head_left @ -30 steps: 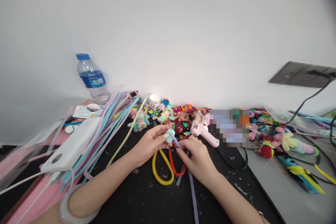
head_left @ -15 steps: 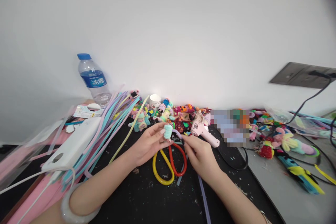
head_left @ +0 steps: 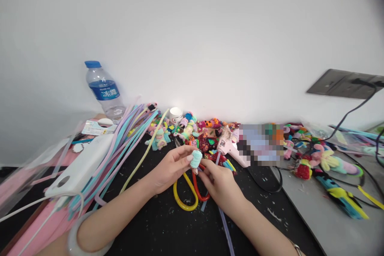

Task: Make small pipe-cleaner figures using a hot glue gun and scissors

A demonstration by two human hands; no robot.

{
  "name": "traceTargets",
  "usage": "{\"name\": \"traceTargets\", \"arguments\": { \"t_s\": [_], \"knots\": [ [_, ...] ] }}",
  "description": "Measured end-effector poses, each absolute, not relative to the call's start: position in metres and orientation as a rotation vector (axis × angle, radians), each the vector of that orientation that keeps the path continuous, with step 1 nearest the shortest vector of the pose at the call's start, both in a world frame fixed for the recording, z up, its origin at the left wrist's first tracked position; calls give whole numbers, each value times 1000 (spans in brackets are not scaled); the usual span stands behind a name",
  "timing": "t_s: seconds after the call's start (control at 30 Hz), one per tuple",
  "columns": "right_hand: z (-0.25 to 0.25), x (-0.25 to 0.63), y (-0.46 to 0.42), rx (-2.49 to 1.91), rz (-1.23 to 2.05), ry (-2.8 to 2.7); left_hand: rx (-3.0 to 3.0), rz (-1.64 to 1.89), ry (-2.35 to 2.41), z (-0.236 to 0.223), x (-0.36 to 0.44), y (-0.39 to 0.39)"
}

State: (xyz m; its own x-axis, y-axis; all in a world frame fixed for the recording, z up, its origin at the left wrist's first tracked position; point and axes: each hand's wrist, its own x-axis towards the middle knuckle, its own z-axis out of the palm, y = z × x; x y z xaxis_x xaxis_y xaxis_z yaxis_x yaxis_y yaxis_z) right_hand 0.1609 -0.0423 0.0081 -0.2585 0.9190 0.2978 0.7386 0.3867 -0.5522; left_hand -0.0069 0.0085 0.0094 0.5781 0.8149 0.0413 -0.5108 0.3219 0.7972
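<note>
Being held up over the black work surface (head_left: 150,224), a mint-green fuzzy piece (head_left: 196,159) is pinched between the thumb and fingers of the left hand (head_left: 171,168), whose grip is narrowed to its width. The fingers of the right hand (head_left: 222,182) are curled just beside it, though what is gripped by them cannot be told; a purple strip (head_left: 225,228) is seen below that hand. Beneath the hands a yellow loop (head_left: 186,209) and a red loop (head_left: 204,199) are partly covered, and a pink glue gun (head_left: 233,150) is placed beyond.
</note>
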Motion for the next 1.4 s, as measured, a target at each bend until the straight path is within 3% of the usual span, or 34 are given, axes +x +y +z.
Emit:
{"name": "traceTargets", "arguments": {
  "t_s": [0.17, 0.63, 0.77, 0.9, 1.13, 1.23, 1.4],
  "knots": [
    [14, 164, -43, -1403, 588, -2034, 812, 939, 516, 9, -7, 9],
    [19, 165, -41, -1125, 475, -2158, 802, 992, 516, 10, -6, 8],
    [24, 180, -34, -1363, 20, -1863, 811, 1070, 567, 7, -6, 12],
    [24, 194, -23, -1926, -288, -1680, 822, 1136, 622, 6, -5, 14],
    [19, 211, -12, -2330, -63, -1632, 849, 1129, 673, 5, -5, 15],
    [16, 220, -7, -2289, 63, -1667, 858, 1117, 678, 4, -6, 15],
    [19, 226, -8, -2156, -2, -1560, 856, 1125, 689, 4, -7, 14]
  ]
}}
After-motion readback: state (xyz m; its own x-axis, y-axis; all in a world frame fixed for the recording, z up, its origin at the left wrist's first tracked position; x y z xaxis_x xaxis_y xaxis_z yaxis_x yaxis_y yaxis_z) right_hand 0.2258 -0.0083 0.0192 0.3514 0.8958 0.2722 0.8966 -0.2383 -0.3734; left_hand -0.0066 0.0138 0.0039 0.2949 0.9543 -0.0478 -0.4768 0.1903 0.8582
